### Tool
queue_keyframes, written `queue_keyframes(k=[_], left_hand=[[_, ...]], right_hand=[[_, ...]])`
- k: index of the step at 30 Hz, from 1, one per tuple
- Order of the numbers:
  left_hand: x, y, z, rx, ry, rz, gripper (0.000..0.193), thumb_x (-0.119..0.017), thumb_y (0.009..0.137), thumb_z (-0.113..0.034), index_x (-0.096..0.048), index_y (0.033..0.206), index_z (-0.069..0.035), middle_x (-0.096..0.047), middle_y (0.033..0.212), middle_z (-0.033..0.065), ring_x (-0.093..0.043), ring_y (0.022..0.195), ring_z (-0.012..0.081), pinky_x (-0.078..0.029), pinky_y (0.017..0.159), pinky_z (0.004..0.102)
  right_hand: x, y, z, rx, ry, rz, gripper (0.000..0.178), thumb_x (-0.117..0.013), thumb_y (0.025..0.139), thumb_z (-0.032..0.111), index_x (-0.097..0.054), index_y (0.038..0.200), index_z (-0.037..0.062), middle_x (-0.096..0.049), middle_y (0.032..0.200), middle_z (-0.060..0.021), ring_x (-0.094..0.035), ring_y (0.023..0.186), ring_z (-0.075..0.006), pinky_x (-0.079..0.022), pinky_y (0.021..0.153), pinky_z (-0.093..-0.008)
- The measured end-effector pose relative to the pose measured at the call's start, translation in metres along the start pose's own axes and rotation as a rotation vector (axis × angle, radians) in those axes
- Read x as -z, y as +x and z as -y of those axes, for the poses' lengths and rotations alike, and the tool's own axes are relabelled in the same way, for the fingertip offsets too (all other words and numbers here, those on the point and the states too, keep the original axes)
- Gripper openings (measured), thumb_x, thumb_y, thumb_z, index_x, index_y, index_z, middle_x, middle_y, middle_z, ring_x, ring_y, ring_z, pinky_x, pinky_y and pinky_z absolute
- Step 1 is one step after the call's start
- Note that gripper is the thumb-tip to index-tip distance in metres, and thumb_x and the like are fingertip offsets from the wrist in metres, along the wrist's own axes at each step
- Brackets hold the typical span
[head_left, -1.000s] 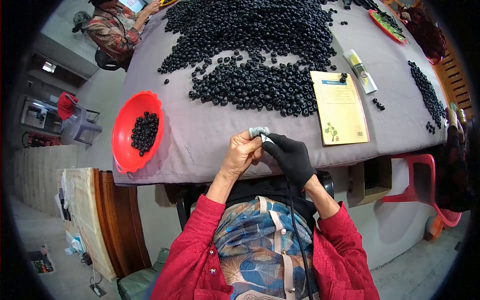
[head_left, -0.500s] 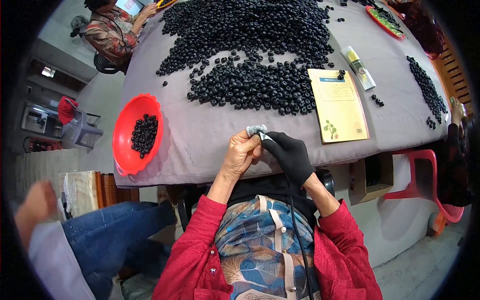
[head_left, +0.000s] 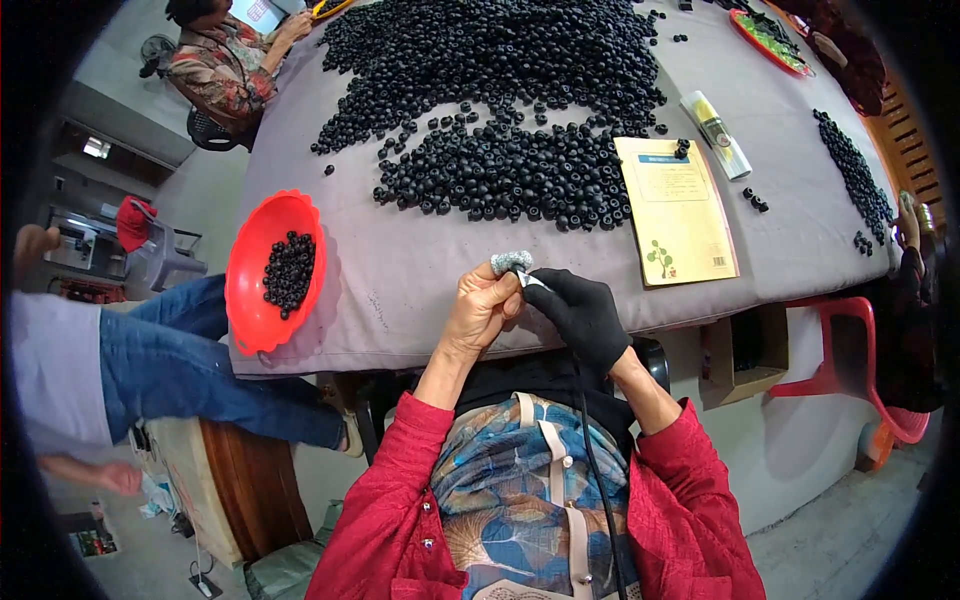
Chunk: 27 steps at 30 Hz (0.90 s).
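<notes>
Both my hands meet just past the near table edge. My left hand (head_left: 484, 305) is bare, apart from a grey knitted cover (head_left: 511, 261) on a fingertip. Thumb and finger pinch a small dark piece, mostly hidden, that looks like one of the black beads. In a black glove, my right hand (head_left: 580, 315) is closed on a small pale pointed blade (head_left: 533, 282), whose tip touches the dark piece. Beyond my hands lies a broad heap of round black beads (head_left: 510, 175). To the left, a red scalloped bowl (head_left: 244, 268) holds a smaller pile of them.
On the right lie a yellow booklet (head_left: 685, 235) and a clear tube (head_left: 718, 140). More beads (head_left: 852, 180) line the right edge. A red chair (head_left: 850, 350) and a cardboard box (head_left: 740, 375) stand below. One person (head_left: 225, 75) sits far left; another walks at left.
The walking person at left has moved further into view, with a leg now beside the table corner. My hands stay almost in place, still pressed together over the small piece.
</notes>
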<state>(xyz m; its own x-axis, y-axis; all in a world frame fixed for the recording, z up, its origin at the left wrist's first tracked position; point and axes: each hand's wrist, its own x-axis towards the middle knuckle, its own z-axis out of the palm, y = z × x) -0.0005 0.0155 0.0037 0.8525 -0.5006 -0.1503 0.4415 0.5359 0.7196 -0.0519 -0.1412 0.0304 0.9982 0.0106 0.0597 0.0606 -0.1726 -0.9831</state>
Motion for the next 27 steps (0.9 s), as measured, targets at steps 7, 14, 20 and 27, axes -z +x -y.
queue_keyframes(k=[7, 14, 20, 27], left_hand=[[-0.007, -0.001, -0.001, -0.002, 0.002, -0.029, 0.014, -0.058, 0.086, -0.009, -0.063, 0.098, -0.002, -0.057, 0.064, 0.0004, -0.048, 0.05, 0.0067, -0.037, 0.048, 0.019], [-0.002, -0.001, -0.005, -0.029, 0.052, -0.015, 0.012, -0.057, 0.087, -0.009, -0.063, 0.095, -0.003, -0.055, 0.061, -0.0006, -0.045, 0.048, 0.0057, -0.033, 0.044, 0.0188], [-0.011, -0.003, -0.004, 0.038, 0.113, -0.058, 0.013, -0.054, 0.087, -0.006, -0.062, 0.096, -0.003, -0.051, 0.055, -0.0012, -0.042, 0.043, 0.0041, -0.03, 0.038, 0.0185], [-0.005, -0.016, -0.01, -0.05, 0.261, -0.087, 0.013, -0.054, 0.087, -0.008, -0.062, 0.097, -0.005, -0.054, 0.06, -0.0023, -0.045, 0.046, 0.0038, -0.033, 0.041, 0.0178]], right_hand=[[0.0, -0.001, 0.0, 0.001, -0.037, -0.015, 0.025, -0.058, 0.086, 0.025, -0.063, 0.102, 0.0067, -0.066, 0.089, -0.0119, -0.065, 0.079, -0.02, -0.049, 0.068, -0.0287], [-0.004, 0.004, 0.009, -0.011, -0.054, -0.013, 0.024, -0.058, 0.086, 0.025, -0.063, 0.103, 0.009, -0.065, 0.087, -0.0123, -0.065, 0.076, -0.021, -0.049, 0.066, -0.0292], [-0.004, 0.004, 0.01, -0.048, -0.044, -0.077, 0.025, -0.06, 0.085, 0.019, -0.062, 0.101, 0.0004, -0.066, 0.082, -0.0101, -0.06, 0.071, -0.0107, -0.048, 0.063, -0.0269], [-0.004, -0.002, 0.012, -0.092, -0.039, -0.106, 0.024, -0.06, 0.085, 0.015, -0.061, 0.102, -0.002, -0.065, 0.084, -0.0087, -0.057, 0.075, -0.009, -0.047, 0.067, -0.0254]])
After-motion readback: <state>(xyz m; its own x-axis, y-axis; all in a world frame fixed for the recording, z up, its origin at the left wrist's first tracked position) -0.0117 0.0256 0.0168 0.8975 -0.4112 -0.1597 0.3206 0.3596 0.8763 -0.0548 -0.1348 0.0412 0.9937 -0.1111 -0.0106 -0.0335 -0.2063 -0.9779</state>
